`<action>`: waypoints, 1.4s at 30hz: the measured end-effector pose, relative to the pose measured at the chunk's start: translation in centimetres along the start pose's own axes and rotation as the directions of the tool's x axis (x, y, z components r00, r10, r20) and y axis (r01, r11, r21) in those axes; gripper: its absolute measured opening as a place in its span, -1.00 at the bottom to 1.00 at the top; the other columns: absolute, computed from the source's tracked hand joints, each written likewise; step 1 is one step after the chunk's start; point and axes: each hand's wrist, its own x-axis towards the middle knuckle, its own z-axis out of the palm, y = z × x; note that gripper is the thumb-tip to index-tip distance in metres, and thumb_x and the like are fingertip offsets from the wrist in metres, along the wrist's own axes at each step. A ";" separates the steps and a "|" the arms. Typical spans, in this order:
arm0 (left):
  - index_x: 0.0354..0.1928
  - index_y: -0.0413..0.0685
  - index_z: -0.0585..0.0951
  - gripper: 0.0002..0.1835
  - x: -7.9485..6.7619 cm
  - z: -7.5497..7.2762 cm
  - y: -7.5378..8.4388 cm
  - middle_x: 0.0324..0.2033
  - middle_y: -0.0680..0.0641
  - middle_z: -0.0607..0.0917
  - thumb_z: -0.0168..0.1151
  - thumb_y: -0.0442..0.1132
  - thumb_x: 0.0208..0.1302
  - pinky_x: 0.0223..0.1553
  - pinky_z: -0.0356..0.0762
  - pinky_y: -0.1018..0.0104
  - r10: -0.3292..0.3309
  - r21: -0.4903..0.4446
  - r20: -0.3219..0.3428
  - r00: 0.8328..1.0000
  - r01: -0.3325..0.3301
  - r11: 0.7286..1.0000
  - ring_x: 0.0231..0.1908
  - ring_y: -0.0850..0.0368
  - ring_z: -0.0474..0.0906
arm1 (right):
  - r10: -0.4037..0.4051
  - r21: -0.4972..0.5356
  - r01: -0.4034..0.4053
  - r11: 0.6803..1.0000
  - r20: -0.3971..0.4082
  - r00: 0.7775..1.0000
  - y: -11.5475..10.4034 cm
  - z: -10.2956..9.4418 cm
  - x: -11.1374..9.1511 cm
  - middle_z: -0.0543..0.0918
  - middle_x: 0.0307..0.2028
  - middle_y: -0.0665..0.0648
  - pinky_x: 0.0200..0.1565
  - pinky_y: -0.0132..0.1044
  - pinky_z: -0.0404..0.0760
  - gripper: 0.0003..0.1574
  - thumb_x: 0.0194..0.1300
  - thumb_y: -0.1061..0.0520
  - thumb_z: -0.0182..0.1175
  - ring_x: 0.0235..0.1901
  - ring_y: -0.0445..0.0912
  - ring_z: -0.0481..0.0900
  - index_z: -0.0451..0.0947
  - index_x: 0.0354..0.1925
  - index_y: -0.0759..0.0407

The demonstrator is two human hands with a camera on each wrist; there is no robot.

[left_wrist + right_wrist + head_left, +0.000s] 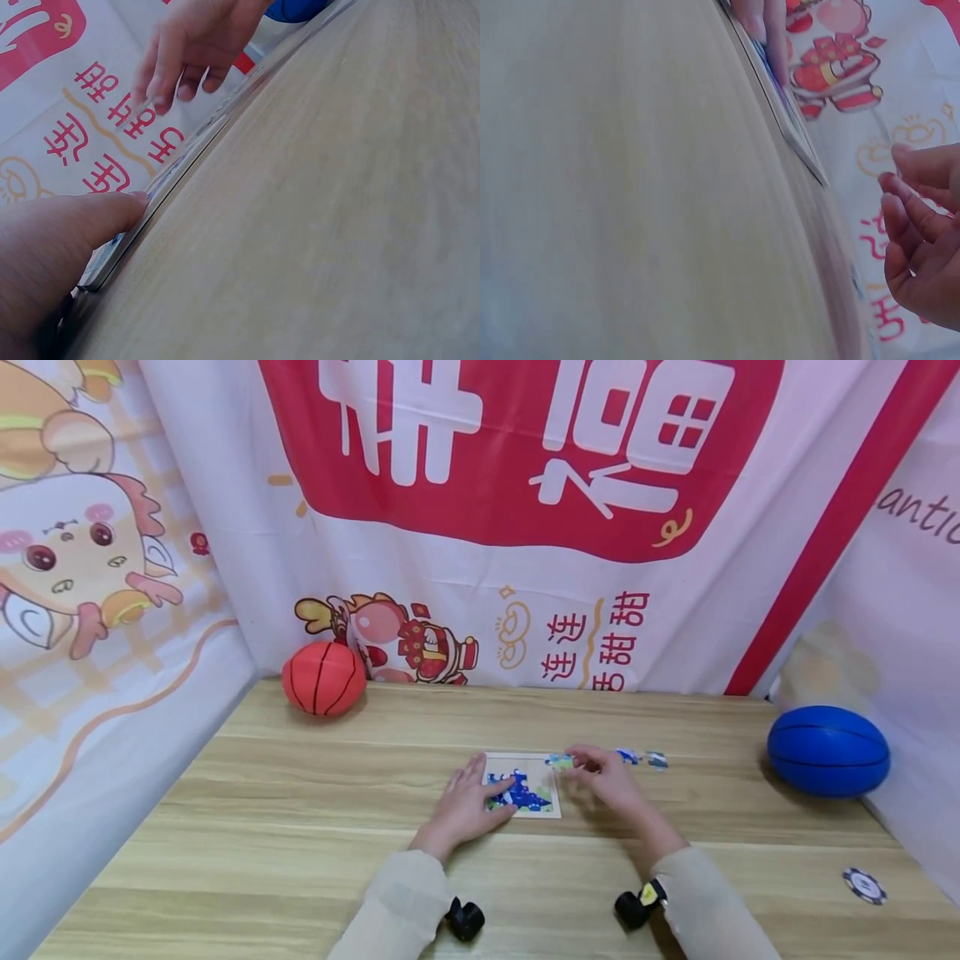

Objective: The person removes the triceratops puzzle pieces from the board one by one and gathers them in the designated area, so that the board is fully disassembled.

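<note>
On the streaky wood-grained tabletop (300, 827), the left hand (467, 803) rests, fingers extended, on a flat, square-framed puzzle (532, 797); near its far right corner, the right hand (609, 781) pinches a thin piece (559, 762).

Seemingly a makeshift booth: printed curtains (495, 527) surround a wood-grain table (255, 827).
</note>
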 end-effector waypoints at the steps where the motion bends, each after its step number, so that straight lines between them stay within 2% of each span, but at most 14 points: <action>1: 0.16 0.23 0.34 -0.44 0.0 0.0 0.0 0.26 -0.28 -0.11 -0.04 0.21 0.11 0.17 -0.27 0.02 0.000 0.000 0.002 1.000 0.000 1.000 0.24 -0.11 -0.24 | 0.001 -0.001 -0.001 1.000 -0.009 1.000 0.2 -0.6 -0.1 0.53 -0.43 0.12 -0.41 -0.27 0.44 -0.64 0.02 0.32 0.20 -0.42 -0.05 0.42 0.50 -0.12 0.27; 5: 0.16 0.24 0.34 -0.44 0.0 0.0 0.0 0.26 -0.27 -0.10 -0.04 0.22 0.11 0.18 -0.26 0.03 -0.002 0.004 0.002 1.000 0.002 1.000 0.24 -0.10 -0.24 | 0.019 -0.010 -0.019 1.000 -0.039 0.999 0.8 -3.1 -0.7 0.52 -0.40 0.15 -0.42 -0.28 0.44 -0.64 0.06 0.30 0.17 -0.41 -0.05 0.41 0.49 -0.10 0.26; 12: 0.15 0.23 0.35 -0.44 -0.1 0.1 0.1 0.26 -0.27 -0.10 -0.04 0.21 0.11 0.18 -0.26 0.02 -0.003 -0.014 0.002 1.000 0.003 1.000 0.24 -0.11 -0.23 | 0.023 -0.044 -0.026 0.999 -0.074 0.997 2.3 -6.9 -2.3 0.52 -0.36 0.22 -0.40 -0.36 0.42 -0.60 0.11 0.27 0.14 -0.39 -0.08 0.40 0.43 -0.04 0.36; 20: 0.15 0.25 0.34 -0.45 0.0 0.1 0.1 0.26 -0.27 -0.10 -0.04 0.22 0.11 0.18 -0.26 0.03 -0.006 -0.013 -0.004 1.000 0.006 1.000 0.24 -0.10 -0.24 | 0.127 -0.119 -0.135 0.984 -0.069 0.989 4.5 -10.5 -4.0 0.48 -0.23 0.27 -0.32 -0.29 0.40 -0.54 0.18 0.15 0.09 -0.29 -0.02 0.37 0.37 0.03 0.34; 23: 0.15 0.25 0.35 -0.45 -0.1 0.1 0.0 0.26 -0.26 -0.10 -0.04 0.22 0.10 0.18 -0.26 0.03 -0.009 -0.011 -0.005 1.000 0.009 1.000 0.25 -0.10 -0.24 | 0.140 -0.162 -0.150 0.975 -0.069 0.988 5.4 -11.3 -4.4 0.48 -0.20 0.29 -0.33 -0.31 0.40 -0.52 0.18 0.13 0.10 -0.28 -0.02 0.37 0.37 0.03 0.36; 29: 0.15 0.26 0.34 -0.45 -0.1 0.2 0.0 0.27 -0.25 -0.09 -0.04 0.22 0.11 0.18 -0.26 0.05 -0.012 0.004 0.004 1.000 0.012 1.000 0.25 -0.08 -0.24 | 0.105 -0.195 -0.119 0.974 -0.082 0.991 6.9 -11.9 -5.0 0.52 -0.26 0.32 -0.39 -0.36 0.42 -0.55 0.13 0.18 0.14 -0.35 -0.04 0.42 0.40 -0.04 0.44; 36: 0.15 0.25 0.35 -0.45 -0.2 0.0 0.0 0.27 -0.26 -0.08 -0.04 0.22 0.11 0.18 -0.25 0.05 -0.009 0.008 -0.003 1.000 0.009 1.000 0.25 -0.09 -0.23 | 0.111 -0.218 -0.139 0.966 -0.133 0.985 8.5 -11.1 -5.6 0.54 -0.32 0.23 -0.39 -0.39 0.40 -0.55 0.07 0.17 0.21 -0.40 -0.16 0.42 0.45 -0.10 0.42; 39: 0.15 0.25 0.34 -0.44 -0.2 0.0 0.0 0.27 -0.25 -0.08 -0.05 0.23 0.11 0.18 -0.25 0.05 -0.007 0.007 -0.001 1.000 0.007 1.000 0.25 -0.08 -0.23 | 0.098 -0.225 -0.128 0.966 -0.144 0.985 8.9 -10.9 -5.6 0.55 -0.31 0.25 -0.35 -0.36 0.41 -0.56 0.06 0.19 0.21 -0.38 -0.14 0.43 0.46 -0.10 0.41; 42: 0.15 0.25 0.34 -0.44 -0.2 0.1 -0.1 0.27 -0.25 -0.08 -0.06 0.23 0.11 0.18 -0.25 0.05 -0.005 0.010 -0.002 1.000 0.005 1.000 0.25 -0.08 -0.23 | 0.131 -0.233 -0.160 0.959 -0.136 0.982 8.8 -10.7 -5.5 0.54 -0.26 0.26 -0.31 -0.30 0.39 -0.55 0.08 0.15 0.19 -0.32 -0.07 0.42 0.46 -0.07 0.37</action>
